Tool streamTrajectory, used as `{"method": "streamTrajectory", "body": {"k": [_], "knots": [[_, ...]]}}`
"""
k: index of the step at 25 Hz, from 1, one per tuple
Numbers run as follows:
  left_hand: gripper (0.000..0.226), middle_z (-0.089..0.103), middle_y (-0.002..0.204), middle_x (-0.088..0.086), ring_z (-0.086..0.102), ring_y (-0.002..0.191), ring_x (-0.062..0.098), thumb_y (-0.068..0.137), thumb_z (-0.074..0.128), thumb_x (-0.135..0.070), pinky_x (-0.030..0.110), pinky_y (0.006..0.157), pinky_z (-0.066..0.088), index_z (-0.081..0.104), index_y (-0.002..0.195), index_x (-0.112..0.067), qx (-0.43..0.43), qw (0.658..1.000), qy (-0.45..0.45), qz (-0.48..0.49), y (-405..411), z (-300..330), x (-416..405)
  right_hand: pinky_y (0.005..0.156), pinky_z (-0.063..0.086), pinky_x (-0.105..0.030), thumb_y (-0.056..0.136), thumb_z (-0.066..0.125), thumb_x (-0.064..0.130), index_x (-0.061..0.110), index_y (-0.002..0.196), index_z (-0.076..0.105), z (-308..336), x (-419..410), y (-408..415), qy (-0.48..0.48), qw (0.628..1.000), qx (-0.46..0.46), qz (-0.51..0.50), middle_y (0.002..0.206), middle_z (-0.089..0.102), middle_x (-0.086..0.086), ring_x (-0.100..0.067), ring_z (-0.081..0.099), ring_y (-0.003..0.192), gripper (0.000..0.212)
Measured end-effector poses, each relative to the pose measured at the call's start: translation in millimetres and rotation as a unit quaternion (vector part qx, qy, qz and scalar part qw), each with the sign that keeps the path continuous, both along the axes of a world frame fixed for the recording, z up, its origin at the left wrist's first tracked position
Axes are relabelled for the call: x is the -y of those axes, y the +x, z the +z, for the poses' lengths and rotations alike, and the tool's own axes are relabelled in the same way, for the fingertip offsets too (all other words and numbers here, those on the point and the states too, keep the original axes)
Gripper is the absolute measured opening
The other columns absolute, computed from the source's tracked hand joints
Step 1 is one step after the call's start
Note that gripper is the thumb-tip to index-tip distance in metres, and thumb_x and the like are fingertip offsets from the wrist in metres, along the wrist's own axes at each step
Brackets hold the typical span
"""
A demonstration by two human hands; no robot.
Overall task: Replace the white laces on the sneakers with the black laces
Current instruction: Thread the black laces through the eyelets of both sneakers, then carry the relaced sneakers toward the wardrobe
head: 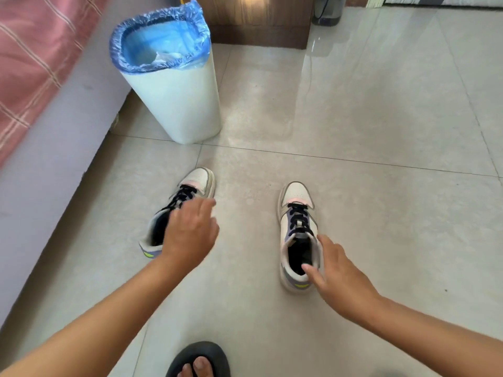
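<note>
Two white sneakers with black laces stand on the tiled floor, toes pointing away from me. The left sneaker [198,180] is partly covered by my left hand [190,232], which hovers over its tongue and collar with relaxed fingers; whether it touches the shoe is unclear. The right sneaker [296,213] stands upright. My right hand [337,270] is at its heel: the thumb sits at the collar opening and the index finger lies along the outer collar edge. No white laces are visible.
A white trash bin [177,104] with a blue liner stands behind the left sneaker. A bed with a pink plaid cover [32,63] runs along the left. My foot in a dark slipper [198,360] is at the bottom edge. Wooden furniture [258,20] stands at the back.
</note>
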State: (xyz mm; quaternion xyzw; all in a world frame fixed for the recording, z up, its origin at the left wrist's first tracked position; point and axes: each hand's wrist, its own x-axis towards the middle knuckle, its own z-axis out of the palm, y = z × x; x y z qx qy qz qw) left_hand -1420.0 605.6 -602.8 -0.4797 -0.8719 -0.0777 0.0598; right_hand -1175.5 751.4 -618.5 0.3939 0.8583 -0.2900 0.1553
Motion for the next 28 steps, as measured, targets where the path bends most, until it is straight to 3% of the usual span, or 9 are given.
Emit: {"method": "streamTrajectory", "body": {"k": [2,4,7,11,15,18,21,25,28], "knots": [[0.047,0.057,0.115,0.019,0.056,0.1,0.038,0.08,0.047,-0.012,0.047,0.077,0.046,0.051,0.126,-0.003,0.059,0.975,-0.132,0.17,-64.0,9.5,38.4,0.079,0.044,-0.033,0.092,0.045,0.047,0.036,0.146,-0.003,-1.1,25.5,1.8,-0.14,0.983,-0.046,-0.113,0.128,0.037,-0.005,-0.026,0.052,0.108,0.073],[0.063,0.047,0.136,0.014,0.049,0.118,0.036,0.085,0.051,-0.013,0.044,0.089,0.046,0.03,0.145,-0.015,0.254,0.888,-0.276,0.265,-97.2,11.7,59.5,0.077,0.051,-0.039,0.093,0.045,0.036,0.033,0.147,-0.002,-5.0,30.8,-19.6,-0.168,0.969,-0.071,-0.165,0.122,0.039,-0.01,-0.028,0.055,0.094,0.072],[0.042,0.062,0.115,0.01,0.062,0.094,0.032,0.087,0.044,-0.008,0.04,0.067,0.059,0.056,0.125,-0.023,0.452,0.845,-0.137,0.25,-73.3,-1.7,49.4,0.067,0.045,-0.031,0.092,0.042,0.027,0.024,0.146,0.005,-4.1,37.0,-73.1,-0.14,0.984,-0.051,-0.095,0.114,0.042,-0.015,-0.031,0.054,0.085,0.066],[0.027,0.065,0.104,0.01,0.059,0.088,0.03,0.085,0.044,-0.013,0.039,0.076,0.053,0.06,0.106,-0.011,0.383,0.902,-0.12,0.158,-30.7,-21.7,24.7,0.076,0.04,-0.028,0.091,0.045,0.015,0.009,0.145,0.015,-2.7,53.3,-116.7,-0.13,0.989,-0.024,-0.058,0.131,0.031,-0.022,-0.038,0.052,0.102,0.063],[0.034,0.049,0.106,-0.006,0.057,0.089,0.021,0.085,0.048,-0.033,0.035,0.059,0.057,0.049,0.118,-0.025,0.444,0.872,-0.077,0.189,-39.5,-21.0,9.8,0.074,0.055,-0.044,0.093,0.04,0.01,0.004,0.124,0.045,-1.3,21.8,-104.1,-0.136,0.981,-0.054,-0.127,0.116,0.044,-0.017,-0.037,0.06,0.083,0.033],[0.038,0.046,0.109,0.007,0.058,0.091,0.031,0.083,0.052,-0.019,0.04,0.066,0.058,0.049,0.121,-0.018,0.402,0.897,-0.098,0.155,-30.3,-22.7,-0.5,0.055,0.058,-0.037,0.09,0.055,0.03,0.009,0.136,0.032,4.1,28.5,-98.6,-0.243,0.959,-0.051,-0.134,0.118,0.042,-0.012,-0.025,0.058,0.083,0.055],[0.049,0.043,0.112,0.012,0.061,0.085,0.034,0.082,0.054,-0.006,0.041,0.069,0.058,0.05,0.13,-0.013,0.434,0.887,-0.065,0.142,-28.5,-26.1,1.2,0.071,0.052,-0.03,0.081,0.066,0.041,0.018,0.149,-0.004,-0.7,46.6,-96.5,-0.243,0.969,-0.009,-0.053,0.137,0.026,-0.009,-0.027,0.05,0.11,0.1],[0.059,0.042,0.118,0.007,0.063,0.077,0.028,0.081,0.058,-0.002,0.031,0.059,0.058,0.048,0.137,-0.017,0.481,0.859,-0.045,0.17,-22.8,-26.9,16.2,0.081,0.047,-0.033,0.086,0.06,0.034,0.017,0.142,0.019,1.9,26.4,-89.9,-0.122,0.988,-0.074,-0.064,0.121,0.041,-0.013,-0.027,0.054,0.099,0.071],[0.061,0.04,0.114,0.005,0.062,0.072,0.022,0.082,0.059,-0.004,0.026,0.056,0.058,0.046,0.139,-0.021,0.5,0.847,-0.032,0.177,3.4,-33.2,18.6,0.09,0.046,-0.036,0.085,0.062,0.032,0.016,0.14,0.024,3.9,14.9,-81.2,-0.138,0.989,-0.054,-0.023,0.126,0.046,-0.012,-0.027,0.053,0.109,0.069]]}}
